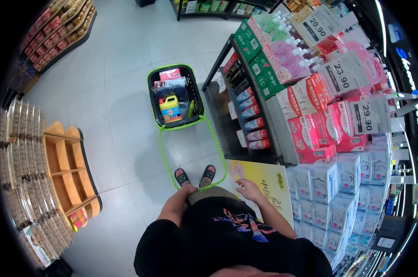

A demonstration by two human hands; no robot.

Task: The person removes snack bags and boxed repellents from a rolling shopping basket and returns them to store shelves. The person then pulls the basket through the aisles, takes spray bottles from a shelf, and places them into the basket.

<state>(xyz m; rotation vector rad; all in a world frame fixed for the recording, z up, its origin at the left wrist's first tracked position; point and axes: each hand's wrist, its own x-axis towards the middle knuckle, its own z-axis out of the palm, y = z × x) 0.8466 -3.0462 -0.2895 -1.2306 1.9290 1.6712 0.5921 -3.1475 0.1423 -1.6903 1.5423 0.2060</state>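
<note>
My left hand [187, 189] is closed on the near end of the long green handle [226, 171] of a shopping basket. The black basket [200, 99] with a green rim stands on the floor ahead of my feet. In it lie a yellow jug [170, 110] with a blue label, a pink-and-white box [170, 74] and a dark plastic-wrapped item [169, 93]. My right hand [249, 189] hangs in the air near my right hip, fingers loosely bent and apart, holding nothing. It is nearest to a yellow-and-white sign board [264, 184].
To the right, a shelf carries spray cans [250, 111], pink boxes [306, 134] and pouches [287, 60] with price tags. Stacked tissue packs [324, 182] stand close at my right. A wooden rack [56, 154] and packed goods [24, 184] line the left. Grey tiled floor [121, 106] lies between.
</note>
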